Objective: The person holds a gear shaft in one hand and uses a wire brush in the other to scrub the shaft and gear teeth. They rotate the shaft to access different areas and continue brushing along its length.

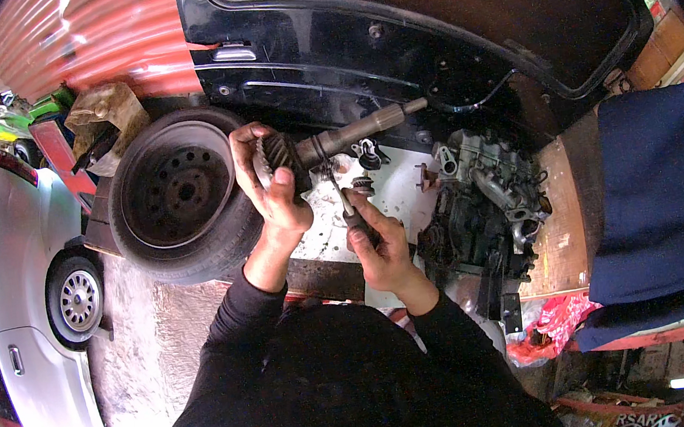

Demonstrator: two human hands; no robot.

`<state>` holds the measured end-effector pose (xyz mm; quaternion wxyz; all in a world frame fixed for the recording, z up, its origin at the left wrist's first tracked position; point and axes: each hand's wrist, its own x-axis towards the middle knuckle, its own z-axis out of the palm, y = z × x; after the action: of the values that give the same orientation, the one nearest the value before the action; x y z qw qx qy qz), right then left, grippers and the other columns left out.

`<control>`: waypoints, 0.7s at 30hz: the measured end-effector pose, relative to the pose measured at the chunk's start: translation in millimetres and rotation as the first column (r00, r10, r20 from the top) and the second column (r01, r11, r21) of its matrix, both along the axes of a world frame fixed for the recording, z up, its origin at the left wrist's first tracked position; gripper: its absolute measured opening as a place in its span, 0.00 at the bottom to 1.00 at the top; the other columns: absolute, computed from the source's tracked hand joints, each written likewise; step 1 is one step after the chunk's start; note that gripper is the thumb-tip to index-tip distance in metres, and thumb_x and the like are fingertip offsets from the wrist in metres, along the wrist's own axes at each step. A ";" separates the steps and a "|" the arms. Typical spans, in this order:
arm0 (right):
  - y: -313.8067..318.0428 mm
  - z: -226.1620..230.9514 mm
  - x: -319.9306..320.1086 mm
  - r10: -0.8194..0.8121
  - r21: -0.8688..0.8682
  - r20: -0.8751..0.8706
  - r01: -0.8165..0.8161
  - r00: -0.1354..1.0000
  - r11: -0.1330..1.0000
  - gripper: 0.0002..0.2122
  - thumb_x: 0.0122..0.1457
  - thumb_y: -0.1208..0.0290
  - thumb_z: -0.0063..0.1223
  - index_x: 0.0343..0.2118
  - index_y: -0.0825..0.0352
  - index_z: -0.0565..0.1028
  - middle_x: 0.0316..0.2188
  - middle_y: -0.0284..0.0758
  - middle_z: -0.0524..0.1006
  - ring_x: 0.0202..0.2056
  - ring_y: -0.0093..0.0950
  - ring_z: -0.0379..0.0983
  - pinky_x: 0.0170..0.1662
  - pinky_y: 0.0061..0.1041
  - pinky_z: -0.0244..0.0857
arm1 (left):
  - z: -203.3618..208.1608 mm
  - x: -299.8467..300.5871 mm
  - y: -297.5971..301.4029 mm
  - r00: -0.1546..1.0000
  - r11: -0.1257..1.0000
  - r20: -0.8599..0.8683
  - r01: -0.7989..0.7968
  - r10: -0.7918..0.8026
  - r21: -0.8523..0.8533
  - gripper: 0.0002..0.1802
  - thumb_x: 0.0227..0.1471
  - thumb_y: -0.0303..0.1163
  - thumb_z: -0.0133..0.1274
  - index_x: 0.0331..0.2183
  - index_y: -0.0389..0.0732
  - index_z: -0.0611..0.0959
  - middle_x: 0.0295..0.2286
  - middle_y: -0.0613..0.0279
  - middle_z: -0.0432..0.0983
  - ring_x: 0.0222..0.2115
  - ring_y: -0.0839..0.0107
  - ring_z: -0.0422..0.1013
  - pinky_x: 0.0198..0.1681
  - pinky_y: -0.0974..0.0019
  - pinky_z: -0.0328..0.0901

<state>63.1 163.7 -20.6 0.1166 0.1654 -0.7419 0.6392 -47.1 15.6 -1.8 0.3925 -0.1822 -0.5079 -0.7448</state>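
My left hand (280, 208) is wrapped around the toothed gear end of a metal gear shaft (362, 130), held up in front of me. The bare rod of the shaft points right and slightly away. In my right hand (386, 255) is a screwdriver (347, 203) with a dark handle. Its blade reaches up to the shaft, near a thin ring just right of the gear; whether the tip touches is too small to tell. Below the shaft, a dark clamp-like part (369, 155) and a small ridged metal part (362, 185) lie on a stained white board (407, 184).
Left of my hands lies a wheel with a tyre (175, 187). An engine block (488, 187) stands to the right. Behind the board leans a black vehicle door panel (323, 62). A silver car (14, 254) is at far left; a dark blue cloth (655, 192) hangs at far right.
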 end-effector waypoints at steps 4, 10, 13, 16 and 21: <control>14.3 -9.0 1.8 -0.072 0.126 0.019 0.069 0.997 0.990 0.25 0.63 0.76 0.48 0.64 0.71 0.65 0.35 0.37 0.78 0.29 0.19 0.71 0.37 0.22 0.68 | 1.4 9.0 6.7 0.905 0.851 0.128 0.322 -0.405 0.414 0.31 0.50 0.54 0.46 0.47 0.38 0.71 0.38 0.60 0.70 0.36 0.67 0.70 0.39 0.66 0.66; 5.6 19.9 -11.1 0.022 0.162 -0.351 0.038 0.936 0.986 0.23 0.62 0.77 0.50 0.61 0.71 0.68 0.51 0.50 0.78 0.44 0.29 0.80 0.48 0.27 0.69 | 3.1 14.5 8.8 0.863 0.769 0.122 0.361 -0.490 0.528 0.30 0.54 0.53 0.43 0.48 0.41 0.76 0.40 0.59 0.75 0.38 0.64 0.73 0.43 0.60 0.68; 17.2 15.6 -19.3 -0.011 0.263 -0.210 0.067 0.978 0.962 0.23 0.62 0.76 0.50 0.61 0.71 0.69 0.52 0.49 0.78 0.47 0.33 0.80 0.50 0.28 0.69 | 0.8 20.4 8.2 0.827 0.733 0.156 0.371 -0.541 0.570 0.30 0.55 0.54 0.42 0.49 0.42 0.77 0.39 0.59 0.77 0.37 0.64 0.73 0.42 0.60 0.68; 26.9 10.0 -19.0 -0.083 0.267 -0.077 0.101 0.994 0.958 0.23 0.61 0.77 0.51 0.60 0.71 0.69 0.51 0.48 0.78 0.50 0.37 0.79 0.53 0.30 0.70 | -2.3 24.6 4.2 0.792 0.692 0.136 0.419 -0.595 0.588 0.31 0.56 0.55 0.41 0.49 0.42 0.77 0.38 0.60 0.77 0.36 0.64 0.74 0.40 0.61 0.68; 18.2 21.0 -16.2 0.065 0.307 -0.363 0.054 0.929 0.950 0.19 0.60 0.79 0.52 0.55 0.73 0.73 0.51 0.49 0.78 0.51 0.40 0.78 0.54 0.31 0.71 | 8.3 27.0 11.8 0.835 0.748 0.178 0.346 -0.521 0.566 0.30 0.57 0.55 0.41 0.49 0.42 0.77 0.37 0.62 0.77 0.35 0.66 0.74 0.37 0.63 0.68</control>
<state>46.9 182.0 0.5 0.2244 0.3011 -0.7978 0.4717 -20.0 27.4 6.6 0.1508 -0.0604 -0.2914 -0.9427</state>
